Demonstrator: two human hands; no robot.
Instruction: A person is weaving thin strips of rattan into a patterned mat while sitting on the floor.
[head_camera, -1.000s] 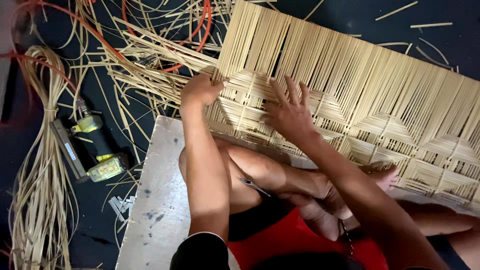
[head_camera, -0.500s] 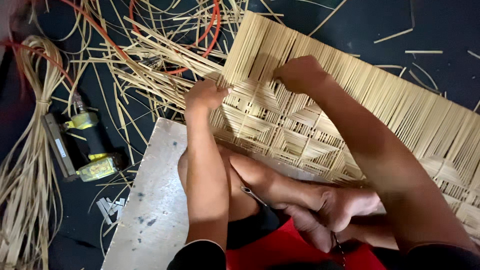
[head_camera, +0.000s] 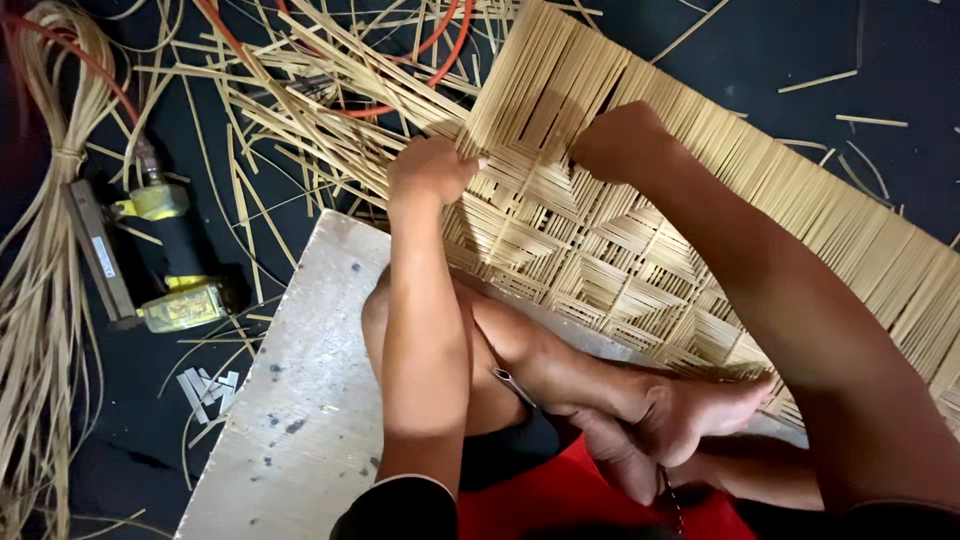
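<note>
Head camera; looks steeply down, close.

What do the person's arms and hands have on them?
Both hands, the left hand and the right hand, are bare: no gloves, rings or watch show. The arms are bare too, with short black sleeves near the shoulders.

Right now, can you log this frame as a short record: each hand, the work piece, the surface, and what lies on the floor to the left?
left hand: closed, gripping strips at the mat's left edge
right hand: closed, knuckles up, pressing on the mat's upper part
mat: woven of pale cane strips in a diamond pattern, unwoven strips fanning up and right
board: grey, stained, under the person's crossed legs
stapler: yellow and black air tool on the dark floor, left
hose: orange, looping among loose strips
bundle: tied cane, far left
</note>
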